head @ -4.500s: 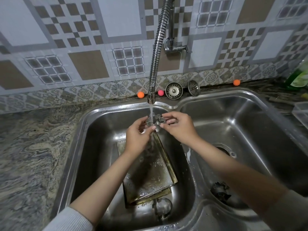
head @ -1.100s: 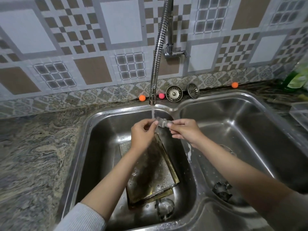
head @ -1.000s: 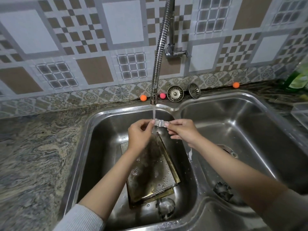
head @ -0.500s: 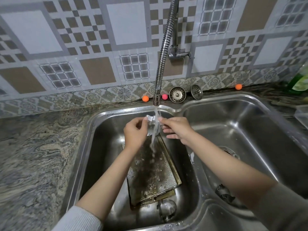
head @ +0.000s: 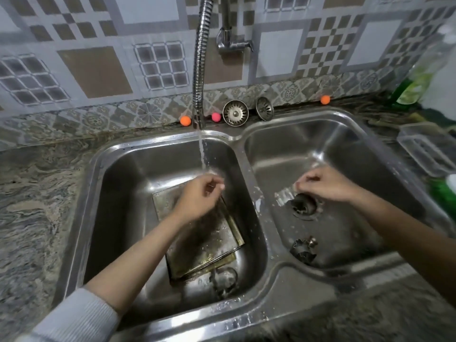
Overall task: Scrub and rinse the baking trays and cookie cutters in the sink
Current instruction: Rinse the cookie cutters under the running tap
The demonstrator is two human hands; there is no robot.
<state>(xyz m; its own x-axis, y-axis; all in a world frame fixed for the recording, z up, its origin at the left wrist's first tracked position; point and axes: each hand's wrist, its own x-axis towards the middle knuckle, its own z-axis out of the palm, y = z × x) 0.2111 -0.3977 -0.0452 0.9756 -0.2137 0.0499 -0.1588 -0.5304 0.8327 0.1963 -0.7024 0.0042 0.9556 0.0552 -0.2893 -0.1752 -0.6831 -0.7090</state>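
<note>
Stacked dirty baking trays (head: pixel 204 243) lie on the floor of the left basin (head: pixel 118 193). My left hand (head: pixel 201 197) hovers over them under the running water, fingers loosely curled and holding nothing. My right hand (head: pixel 325 185) is low in the right basin (head: pixel 345 149), just above the drain (head: pixel 304 207). It pinches the metal cookie cutter (head: pixel 283 195) by its edge; the cutter is motion-blurred. A second cookie cutter (head: pixel 303 250) lies on the right basin floor nearer me.
The flexible faucet hose (head: pixel 201 58) hangs over the left basin, pouring water. Two strainer plugs (head: pixel 235 112) and small coloured balls (head: pixel 185 120) sit on the back ledge. A clear plastic container (head: pixel 427 149) and green bottle (head: pixel 414 87) stand at right. A round metal piece (head: pixel 223 280) lies below the trays.
My right hand has carried the cookie cutter out of the water stream into the right basin, down near the drain. My left hand let go of it and stays under the water.
</note>
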